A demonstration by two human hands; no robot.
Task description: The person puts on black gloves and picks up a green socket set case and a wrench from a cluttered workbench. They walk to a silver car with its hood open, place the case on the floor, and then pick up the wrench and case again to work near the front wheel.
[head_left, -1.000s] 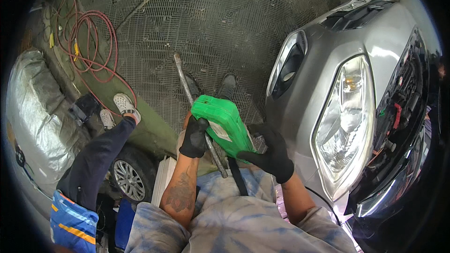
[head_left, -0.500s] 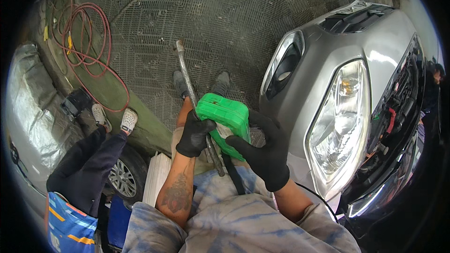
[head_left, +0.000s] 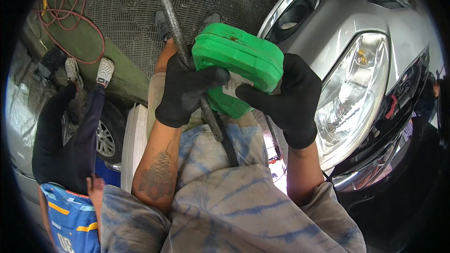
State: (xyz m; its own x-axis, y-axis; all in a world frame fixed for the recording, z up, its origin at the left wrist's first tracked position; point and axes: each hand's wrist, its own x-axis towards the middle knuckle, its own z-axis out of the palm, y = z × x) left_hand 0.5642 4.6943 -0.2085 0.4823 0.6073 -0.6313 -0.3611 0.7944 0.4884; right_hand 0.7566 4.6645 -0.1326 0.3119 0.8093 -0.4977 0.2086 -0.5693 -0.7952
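In front of my body I hold a green plastic case [head_left: 236, 54] with rounded corners and a pale label on its near face. My right hand [head_left: 293, 105], in a black glove, grips the case's right side, its thumb across the label. My left hand [head_left: 180, 89], gloved likewise, is closed around a long metal bar [head_left: 169, 11], with its thumb pressed on the case's left edge. The bar slants from the top of the view down past the case; its upper end is cut off. Fingers behind the case are hidden.
On my right is a silver car's front, with a large headlight [head_left: 354, 96] and an open engine bay. A co-worker in a blue jersey [head_left: 70, 218] stands at left by a wheel [head_left: 107, 133] and a covered car. A red hose [head_left: 96, 30] lies on the floor.
Both hands have come up and closer to the view, with the case and bar between them. The case now looks larger and more tilted. The co-worker's hand has come into view.
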